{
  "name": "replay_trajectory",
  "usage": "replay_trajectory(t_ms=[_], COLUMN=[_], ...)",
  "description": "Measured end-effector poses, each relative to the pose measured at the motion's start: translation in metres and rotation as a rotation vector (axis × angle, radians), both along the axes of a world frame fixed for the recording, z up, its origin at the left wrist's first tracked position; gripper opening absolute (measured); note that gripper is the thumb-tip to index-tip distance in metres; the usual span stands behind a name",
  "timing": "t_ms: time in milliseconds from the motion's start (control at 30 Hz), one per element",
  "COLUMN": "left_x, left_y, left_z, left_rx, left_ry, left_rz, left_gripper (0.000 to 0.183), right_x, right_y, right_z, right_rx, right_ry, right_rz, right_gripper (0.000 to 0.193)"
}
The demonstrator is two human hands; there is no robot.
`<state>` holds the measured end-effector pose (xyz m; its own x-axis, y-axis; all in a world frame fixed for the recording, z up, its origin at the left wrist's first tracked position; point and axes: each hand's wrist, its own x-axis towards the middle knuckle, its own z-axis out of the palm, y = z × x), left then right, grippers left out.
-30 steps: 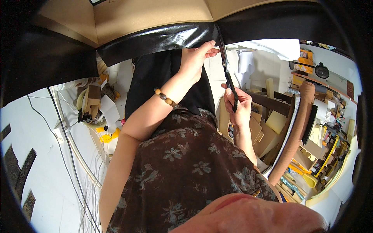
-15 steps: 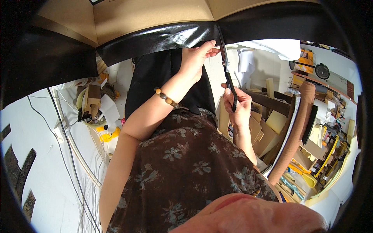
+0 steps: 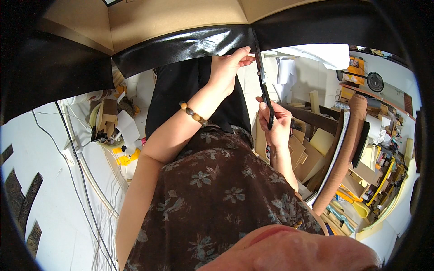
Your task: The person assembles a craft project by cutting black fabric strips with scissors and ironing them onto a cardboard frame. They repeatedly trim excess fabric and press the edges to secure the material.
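Observation:
A shiny black sheet (image 3: 172,48), fabric or film, hangs over the front edge of a tan board panel (image 3: 181,16). My left hand (image 3: 226,68) pinches its lower edge between thumb and fingers, just left of a slit at the panel's corner. In my right hand (image 3: 279,121) is a pair of black-handled scissors (image 3: 263,86), its blades pointing up into the slit. Their tips meet the sheet close under the board's corner. Right of the slit, another stretch of black sheet (image 3: 316,25) continues along the panel.
Cardboard pieces and boards (image 3: 305,153) stand low at my right, beside a long brown roll (image 3: 343,158). Shelving with tools and yellow items (image 3: 379,185) lies farther right. At left are dark cables (image 3: 81,158), a cardboard box (image 3: 107,115) and a yellow object (image 3: 129,156) near a white surface.
The scissor handles and my right hand have shifted very slightly left. My left hand keeps its place on the sheet.

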<state>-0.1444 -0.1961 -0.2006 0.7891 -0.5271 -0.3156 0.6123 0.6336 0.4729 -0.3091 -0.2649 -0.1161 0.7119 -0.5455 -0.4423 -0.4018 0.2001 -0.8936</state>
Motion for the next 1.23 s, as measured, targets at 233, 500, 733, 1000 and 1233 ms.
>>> replay_trajectory(t_ms=[233,500,733,1000,1233], left_x=[-0.001,-0.027,-0.016,0.059,0.059], left_y=[0.002,0.056,0.19,0.202,0.173], left_z=[0.001,0.008,0.092,0.134,0.144], left_rx=[0.006,0.237,1.156,1.33,1.077], left_ry=[-0.022,-0.189,-1.276,-1.056,-1.16], left_rz=[0.003,-0.15,1.247,1.097,1.131], left_gripper=[0.02,0.05,0.069,0.073,0.054], right_x=[0.0,-0.066,-0.055,0.13,0.192], right_y=[0.001,-0.011,-0.034,-0.088,-0.08], right_z=[0.001,-0.014,0.011,0.119,0.093], right_rx=[-0.038,-0.284,-0.638,-0.502,-0.157], right_ry=[0.027,0.004,-0.671,-0.977,-1.012], right_rz=[0.006,0.072,-0.225,-0.145,0.022], right_gripper=[0.028,0.033,0.021,0.016,0.042])
